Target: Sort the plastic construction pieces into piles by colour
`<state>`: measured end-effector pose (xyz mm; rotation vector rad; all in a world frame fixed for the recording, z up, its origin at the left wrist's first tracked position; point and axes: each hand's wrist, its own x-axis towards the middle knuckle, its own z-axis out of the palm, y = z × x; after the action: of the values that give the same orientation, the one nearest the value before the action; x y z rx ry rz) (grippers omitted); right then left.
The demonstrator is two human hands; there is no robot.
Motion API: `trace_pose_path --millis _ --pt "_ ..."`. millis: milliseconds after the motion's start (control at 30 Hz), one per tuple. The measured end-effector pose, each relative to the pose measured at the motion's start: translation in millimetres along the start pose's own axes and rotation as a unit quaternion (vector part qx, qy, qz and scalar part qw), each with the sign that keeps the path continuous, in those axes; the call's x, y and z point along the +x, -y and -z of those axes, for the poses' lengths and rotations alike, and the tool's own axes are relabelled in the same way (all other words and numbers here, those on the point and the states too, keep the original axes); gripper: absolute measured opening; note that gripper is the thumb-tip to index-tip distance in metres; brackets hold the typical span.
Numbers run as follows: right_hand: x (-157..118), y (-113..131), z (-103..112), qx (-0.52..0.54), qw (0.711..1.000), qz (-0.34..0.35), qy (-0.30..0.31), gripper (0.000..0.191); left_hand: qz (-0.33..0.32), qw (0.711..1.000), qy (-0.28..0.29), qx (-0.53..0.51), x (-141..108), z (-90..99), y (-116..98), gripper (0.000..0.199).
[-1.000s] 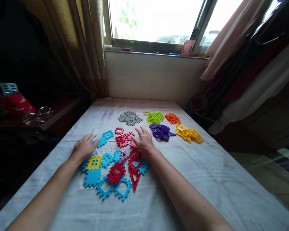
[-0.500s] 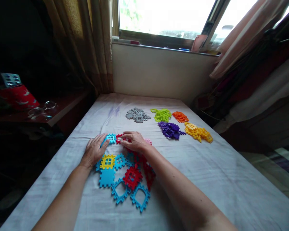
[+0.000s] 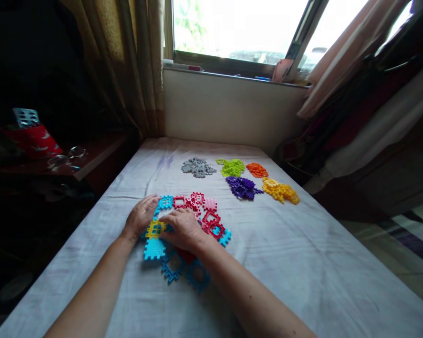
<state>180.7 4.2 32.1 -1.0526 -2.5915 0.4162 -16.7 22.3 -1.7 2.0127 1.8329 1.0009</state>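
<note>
Left hand [image 3: 139,217]: open, fingers stretched out at the left edge of the far blue piece [image 3: 166,202]; risk of shoving neighbouring tiles along through too much weight
Right hand [image 3: 183,227]: thumb and fingers bent at the right edge of the yellow piece [image 3: 155,228]; grip partly hidden, so cannot tell whether pinching or only touching; risk of a slip from a loose hold
Yellow piece: over blue, just beyond the plain blue piece [image 3: 154,249]; liable to drag others along through snagged teeth
Red pieces [image 3: 191,204]: partly behind the right hand; easy to sweep aside with a low knuckle
Near blue frames [image 3: 166,268]: in shadow, prone to being knocked askew
Purple pile [image 3: 243,188]: well apart, at little risk
Cloth [image 3: 303,253]: creased, apt to bunch under a pressing palm
</note>
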Motion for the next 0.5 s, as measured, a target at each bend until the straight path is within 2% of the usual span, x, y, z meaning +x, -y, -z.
trace_pose_path --millis 100,200,267,367,500 --pt "4 -1 1 0.061 0.995 -0.056 -0.050 0.043 0.006 1.000 -0.002 -0.007 -1 2.1 0 0.077" --pt "6 -11 3 0.175 0.967 -0.142 -0.115 0.029 -0.004 1.000 0.008 -0.003 0 1.4 3 0.075" --pt "6 -21 5 0.230 0.947 -0.171 -0.141 0.018 -0.019 1.000 0.012 0.011 1 -0.1 5 0.072" --pt "4 -38 7 0.243 0.937 -0.194 -0.161 0.011 -0.055 0.997 0.009 0.050 0 -2.6 5 0.064" --pt "1 -58 7 0.253 0.913 -0.226 -0.227 0.011 -0.078 0.989 0.019 0.127 -6 -5.3 -4 0.046"
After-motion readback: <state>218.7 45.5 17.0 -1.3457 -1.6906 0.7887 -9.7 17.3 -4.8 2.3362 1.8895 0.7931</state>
